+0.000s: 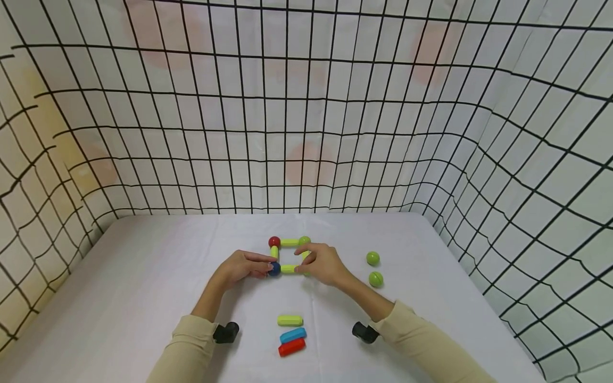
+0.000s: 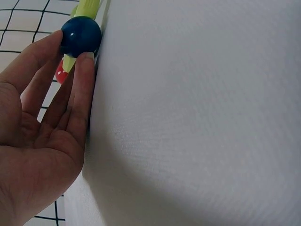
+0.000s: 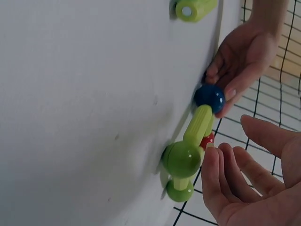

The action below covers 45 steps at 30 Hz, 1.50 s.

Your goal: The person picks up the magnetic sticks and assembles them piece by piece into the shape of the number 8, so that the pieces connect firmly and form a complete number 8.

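While the left hand (image 1: 246,264) pinches the blue ball (image 1: 274,269) between thumb and fingers, that ball sits at the near-left corner of a square of yellow-green rods (image 1: 289,242) on the white cloth (image 1: 143,276). The red ball (image 1: 274,242) is straight beyond the blue ball, a far green ball (image 1: 304,241) diagonally beyond, and a near green ball (image 3: 182,159) to the right. Beside this last, the right hand (image 1: 324,264) has its thumb and fingertips parted; whether it touches the ball I cannot tell. Well right of the blue ball lie two loose green balls (image 1: 373,258); nearer the person than it, a yellow-green bar (image 1: 289,321), a blue bar (image 1: 293,335) and a red bar (image 1: 292,347).
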Available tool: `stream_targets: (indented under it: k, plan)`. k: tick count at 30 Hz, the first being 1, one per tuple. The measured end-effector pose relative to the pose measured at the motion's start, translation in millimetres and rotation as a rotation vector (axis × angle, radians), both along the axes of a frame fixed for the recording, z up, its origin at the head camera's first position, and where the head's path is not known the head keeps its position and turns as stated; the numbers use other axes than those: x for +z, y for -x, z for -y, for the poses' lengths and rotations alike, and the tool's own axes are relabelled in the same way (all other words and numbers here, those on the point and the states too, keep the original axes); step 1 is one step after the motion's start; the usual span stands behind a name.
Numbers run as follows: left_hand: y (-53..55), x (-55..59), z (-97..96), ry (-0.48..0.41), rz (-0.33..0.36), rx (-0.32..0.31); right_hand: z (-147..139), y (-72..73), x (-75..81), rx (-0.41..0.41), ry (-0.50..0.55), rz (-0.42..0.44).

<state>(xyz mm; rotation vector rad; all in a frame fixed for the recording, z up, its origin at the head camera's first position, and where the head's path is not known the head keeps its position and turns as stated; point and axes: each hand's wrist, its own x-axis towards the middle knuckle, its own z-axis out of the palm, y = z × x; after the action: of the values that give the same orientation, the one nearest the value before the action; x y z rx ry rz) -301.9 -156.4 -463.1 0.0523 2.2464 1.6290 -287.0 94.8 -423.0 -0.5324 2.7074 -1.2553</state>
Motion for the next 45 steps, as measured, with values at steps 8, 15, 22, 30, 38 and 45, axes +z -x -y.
stream_targets:
  k: [8, 15, 22, 30, 38, 45]
  plan:
    - [2.8, -3.3, -1.0, 0.015, 0.012, 0.036, 8, -16.6, 1.0, 0.117, -0.094, 0.110]
    - [3.0, -3.8, -1.4, 0.024, 0.009, 0.043, 15, -32.0, 1.4, 0.206, -0.155, 0.177]
    - [2.2, -3.0, -1.1, 0.016, 0.002, 0.028, 17, -43.1, 1.0, 0.253, -0.179, 0.216]
    - [3.0, -3.5, -0.1, 0.014, 0.008, 0.026, 16, -50.0, -2.8, 0.280, -0.216, 0.248]
    - [1.7, -2.0, -0.9, 0.002, -0.003, 0.023, 18, -54.8, -4.6, 0.310, -0.233, 0.271]
    - [1.2, -0.7, -1.5, 0.005, 0.009, 0.035, 19, -56.1, -7.3, 0.313, -0.237, 0.253]
